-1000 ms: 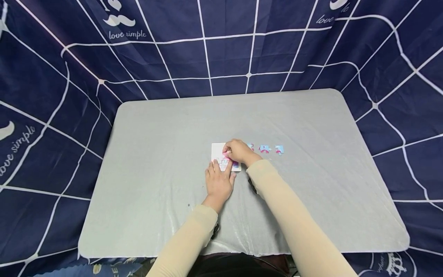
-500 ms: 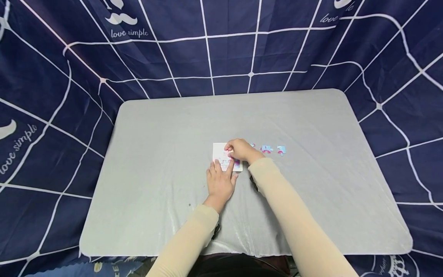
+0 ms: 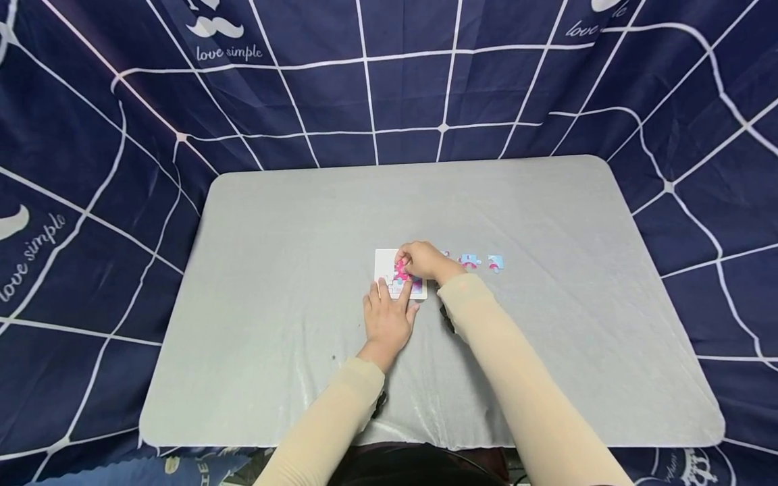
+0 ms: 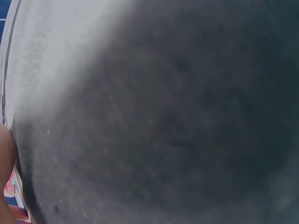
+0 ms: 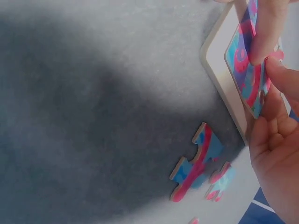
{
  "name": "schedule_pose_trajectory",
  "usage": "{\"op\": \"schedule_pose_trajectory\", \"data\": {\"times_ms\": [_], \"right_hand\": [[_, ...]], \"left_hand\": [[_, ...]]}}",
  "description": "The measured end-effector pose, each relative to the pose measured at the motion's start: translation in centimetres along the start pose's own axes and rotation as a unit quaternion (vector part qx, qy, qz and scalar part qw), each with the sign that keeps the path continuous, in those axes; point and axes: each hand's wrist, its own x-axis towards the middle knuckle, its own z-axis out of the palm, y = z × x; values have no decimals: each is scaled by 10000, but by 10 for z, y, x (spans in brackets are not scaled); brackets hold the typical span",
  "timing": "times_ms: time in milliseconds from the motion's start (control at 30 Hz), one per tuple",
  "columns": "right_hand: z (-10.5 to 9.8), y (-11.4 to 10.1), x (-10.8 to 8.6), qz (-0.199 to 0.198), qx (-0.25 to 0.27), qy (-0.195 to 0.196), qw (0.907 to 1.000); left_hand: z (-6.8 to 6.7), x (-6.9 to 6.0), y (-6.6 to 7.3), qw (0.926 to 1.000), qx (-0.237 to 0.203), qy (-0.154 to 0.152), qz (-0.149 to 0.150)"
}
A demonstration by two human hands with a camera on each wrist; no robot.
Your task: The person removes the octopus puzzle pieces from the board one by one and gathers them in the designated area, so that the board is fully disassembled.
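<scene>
A small white puzzle board (image 3: 381,260) lies on the table, partly filled along its near side. My right hand (image 3: 425,261) pinches a bright pink puzzle piece (image 3: 400,271) over the middle of the board. In the right wrist view, thumb and fingers meet at the joined, colourful pieces (image 5: 243,51), and the hand hides part of them. From the near side, my left hand (image 3: 387,324) rests with extended fingers on the board's lower edge. Only a sliver of it (image 4: 5,161) shows at the border of the left wrist view.
Right of the board lie loose blue-and-pink puzzle pieces: one in the middle (image 3: 469,261), one farther right (image 3: 496,263), and one (image 3: 446,254) half hidden behind the right hand. A grey cloth covers the table (image 3: 273,270). Dark blue curtains (image 3: 401,94) enclose it.
The pink piece shows more of its pink face now, while my right fingers have shifted only slightly over the board. My left hand stays in place. The head view has drifted a little.
</scene>
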Motion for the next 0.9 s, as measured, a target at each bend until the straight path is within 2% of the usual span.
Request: {"op": "schedule_pose_trajectory", "data": {"times_ms": [233,533,900], "right_hand": [[-4,-2,-1,-116,-298,-15,9995],[-4,-2,-2,-278,-338,176,9989],[-9,-6,-3,-100,-380,101,9992]], "left_hand": [[-1,0,0,10000,29,-57,3],[-1,1,0,9999,96,-92,100],[-1,2,1,9999,57,-139,60]]}}
